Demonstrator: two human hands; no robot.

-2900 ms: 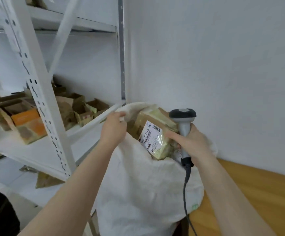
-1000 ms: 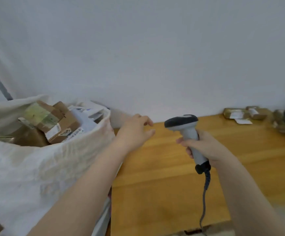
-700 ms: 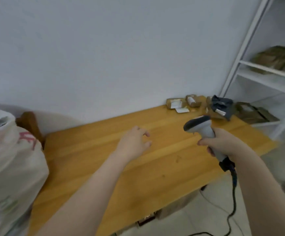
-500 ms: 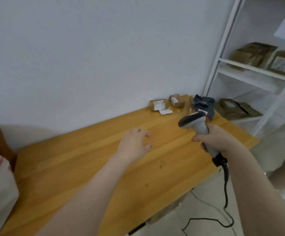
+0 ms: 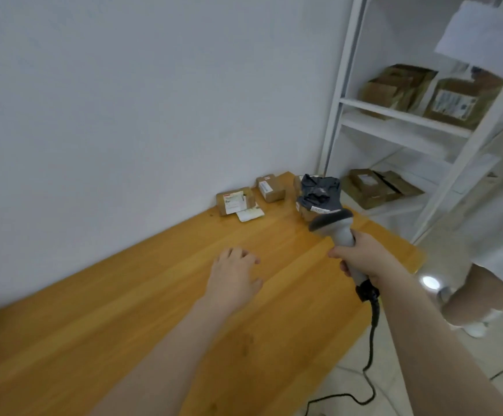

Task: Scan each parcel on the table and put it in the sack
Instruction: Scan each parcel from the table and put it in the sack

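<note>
My right hand [image 5: 361, 256] grips the grey handheld scanner [image 5: 336, 228] by its handle, head pointing toward the far end of the wooden table [image 5: 160, 295]. My left hand [image 5: 233, 276] hovers over the table's middle, fingers relaxed and empty. At the far end against the wall lie a small brown box with a white label [image 5: 234, 200], a second brown box [image 5: 270, 187], a loose white slip [image 5: 250, 214] and a dark grey plastic parcel [image 5: 319, 195] on top of another box. The sack is out of view.
A white metal shelf rack [image 5: 394, 115] stands right of the table, with cardboard boxes [image 5: 400, 84] on its shelves. Another person in white [image 5: 490, 223] stands at the right. The scanner's black cable [image 5: 370, 355] trails down to the floor.
My view has swung right, away from the sack and along the table to the parcels at its far end. Both hands moved with it; the left let go of the sack's rim.
</note>
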